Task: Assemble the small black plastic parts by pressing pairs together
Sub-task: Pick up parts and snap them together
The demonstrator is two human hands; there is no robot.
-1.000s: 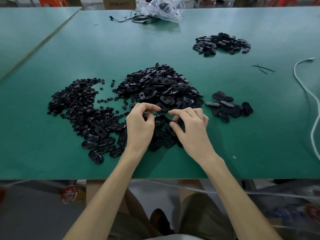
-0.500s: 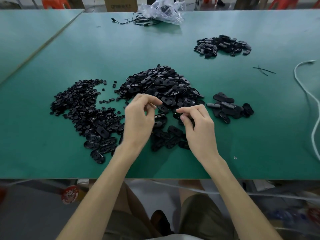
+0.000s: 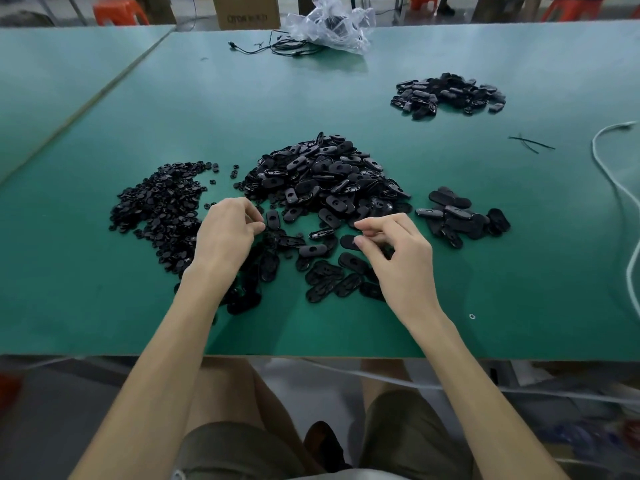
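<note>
A heap of black oval parts (image 3: 322, 178) lies mid-table, with a spread of smaller black pieces (image 3: 159, 206) to its left. More ovals (image 3: 332, 282) lie scattered near the front edge. My left hand (image 3: 228, 237) hovers at the edge of the small pieces, thumb and fingertips pinched on a small black piece that is mostly hidden. My right hand (image 3: 394, 254) pinches one black oval part (image 3: 348, 241) between thumb and fingers, just above the scattered ovals. The two hands are apart.
A small group of ovals (image 3: 460, 216) lies right of the heap, and another pile (image 3: 450, 95) sits far right. A white cord (image 3: 620, 188) runs along the right edge. A plastic bag (image 3: 332, 26) and black cable (image 3: 277, 46) lie at the back of the green table (image 3: 346, 327).
Both hands have pulled apart from each other, the left going left and the right going right. The right hand now holds an oval part clear of the heap.
</note>
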